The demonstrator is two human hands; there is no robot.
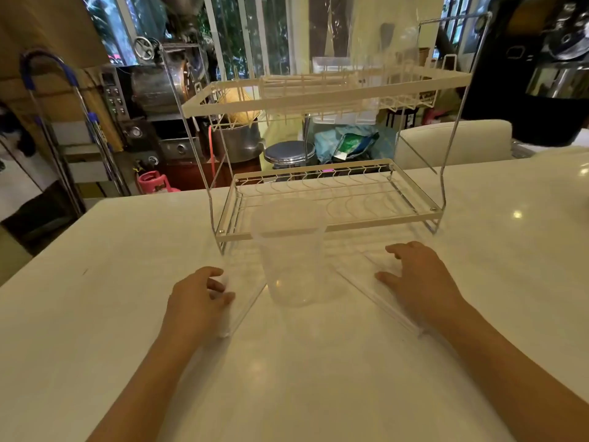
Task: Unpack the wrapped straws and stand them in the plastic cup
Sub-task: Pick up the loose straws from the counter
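A clear plastic cup [291, 266] stands upright on the white table, in front of the rack, with nothing visible inside. Left of it lies a pale wrapped straw bundle [237, 309], running diagonally toward me. My left hand [197, 298] curls its fingers around the bundle's upper end. To the right of the cup, more clear wrapped straws [379, 298] lie slanted on the table. My right hand [420, 275] rests flat on top of them with its fingers spread, holding nothing.
A two-tier wire dish rack [328, 215] stands just behind the cup, its lower shelf bare. The white table [302, 378] stretches wide toward me. Beyond the table's far edge are metal pots, a stool and a white chair back [452, 141].
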